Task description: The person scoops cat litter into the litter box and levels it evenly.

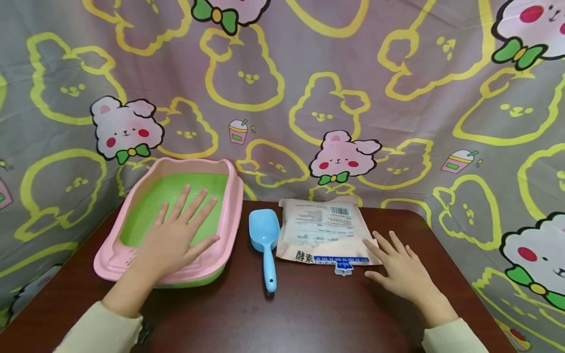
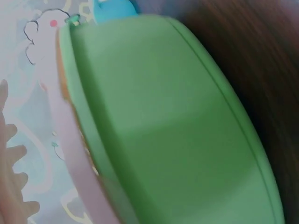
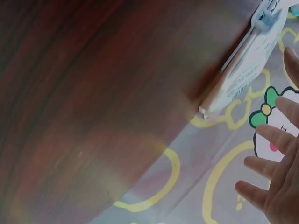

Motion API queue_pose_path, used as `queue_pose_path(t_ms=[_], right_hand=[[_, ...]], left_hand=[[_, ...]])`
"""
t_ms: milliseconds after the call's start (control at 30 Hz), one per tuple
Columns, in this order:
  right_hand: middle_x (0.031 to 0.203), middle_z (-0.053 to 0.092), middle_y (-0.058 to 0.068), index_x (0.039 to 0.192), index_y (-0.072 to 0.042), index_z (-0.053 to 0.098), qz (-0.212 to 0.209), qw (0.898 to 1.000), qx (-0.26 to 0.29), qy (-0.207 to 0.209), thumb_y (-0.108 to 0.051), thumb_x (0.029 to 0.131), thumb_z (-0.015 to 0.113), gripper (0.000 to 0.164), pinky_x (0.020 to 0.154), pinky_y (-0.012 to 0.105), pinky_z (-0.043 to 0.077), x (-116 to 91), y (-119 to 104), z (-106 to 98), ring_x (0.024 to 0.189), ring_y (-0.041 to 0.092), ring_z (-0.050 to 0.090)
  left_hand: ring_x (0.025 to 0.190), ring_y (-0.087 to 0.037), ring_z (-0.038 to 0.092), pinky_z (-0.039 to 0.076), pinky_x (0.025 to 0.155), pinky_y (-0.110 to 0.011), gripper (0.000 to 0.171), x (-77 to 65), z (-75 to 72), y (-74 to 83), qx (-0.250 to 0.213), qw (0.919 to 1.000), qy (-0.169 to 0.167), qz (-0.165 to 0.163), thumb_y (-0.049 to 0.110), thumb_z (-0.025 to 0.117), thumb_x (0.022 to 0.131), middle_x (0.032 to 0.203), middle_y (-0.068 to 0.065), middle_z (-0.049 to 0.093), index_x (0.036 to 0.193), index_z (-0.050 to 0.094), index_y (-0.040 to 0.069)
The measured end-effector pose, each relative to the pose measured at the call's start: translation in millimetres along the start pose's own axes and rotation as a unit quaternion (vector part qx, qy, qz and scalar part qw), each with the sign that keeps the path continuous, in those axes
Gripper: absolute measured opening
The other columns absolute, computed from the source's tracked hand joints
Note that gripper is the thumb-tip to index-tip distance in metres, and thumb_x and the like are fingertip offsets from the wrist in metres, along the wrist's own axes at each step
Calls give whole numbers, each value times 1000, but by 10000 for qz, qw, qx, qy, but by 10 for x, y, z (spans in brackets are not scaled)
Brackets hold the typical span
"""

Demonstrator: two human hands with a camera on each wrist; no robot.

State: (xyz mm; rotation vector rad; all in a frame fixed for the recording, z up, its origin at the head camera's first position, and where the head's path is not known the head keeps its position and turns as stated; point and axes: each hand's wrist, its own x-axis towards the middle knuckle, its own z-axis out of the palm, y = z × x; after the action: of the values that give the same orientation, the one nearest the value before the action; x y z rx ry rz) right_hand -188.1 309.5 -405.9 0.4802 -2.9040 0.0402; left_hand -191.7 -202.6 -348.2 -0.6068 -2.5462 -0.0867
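A pink-rimmed litter box (image 1: 236, 196) with a green inside stands at the left of the table. My left hand (image 1: 174, 240) is spread over its near part, fingers apart and holding nothing; in the left wrist view the box's green outer wall (image 2: 159, 116) fills the middle. A light blue scoop (image 1: 265, 238) lies beside the box, handle toward me. To its right lies a flat packed bag (image 1: 322, 225) with printed text and a blue clip-like piece (image 1: 343, 264) at its near edge. My right hand (image 1: 399, 267), fingers spread, is near the bag's right corner and grips nothing.
The dark brown wooden table (image 1: 300, 314) carries everything. Behind it hangs a grey cloth (image 1: 273, 59) with yellow outlines and cartoon bunnies. A small dark object (image 1: 144, 333) shows by the left sleeve, too little of it to identify.
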Motion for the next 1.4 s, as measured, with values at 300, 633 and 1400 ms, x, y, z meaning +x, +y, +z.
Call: queue_pose_path(t_ms=[300, 633, 1400], right_hand=[[138, 58, 13, 141, -18, 56, -567, 9982, 165, 46, -41, 82, 78, 67, 85, 65, 50, 103, -102, 119, 133, 46, 46], [135, 59, 12, 138, -18, 59, -817, 9962, 307, -77, -40, 79, 81, 67, 82, 60, 52, 204, -225, 170, 127, 40, 53], [119, 64, 2, 128, -15, 67, -978, 9918, 274, -782, -31, 77, 85, 56, 80, 51, 53, 389, -416, 219, 111, 26, 59]], left_hand=[[154, -32, 15, 30, 111, -66, 67, 103, 53, 365, -46, 9992, 117, 372, 54, 55, 94, 159, -5, 37, 151, 42, 21], [133, -34, 50, 55, 89, -50, 50, 260, 235, 716, -357, 9922, 433, 1117, 36, 66, 93, 140, -8, 59, 138, 58, 17], [104, -17, 63, 55, 87, -30, 28, 395, 646, 1329, -932, 9772, -441, 1854, 30, 67, 93, 113, 1, 70, 117, 71, 16]])
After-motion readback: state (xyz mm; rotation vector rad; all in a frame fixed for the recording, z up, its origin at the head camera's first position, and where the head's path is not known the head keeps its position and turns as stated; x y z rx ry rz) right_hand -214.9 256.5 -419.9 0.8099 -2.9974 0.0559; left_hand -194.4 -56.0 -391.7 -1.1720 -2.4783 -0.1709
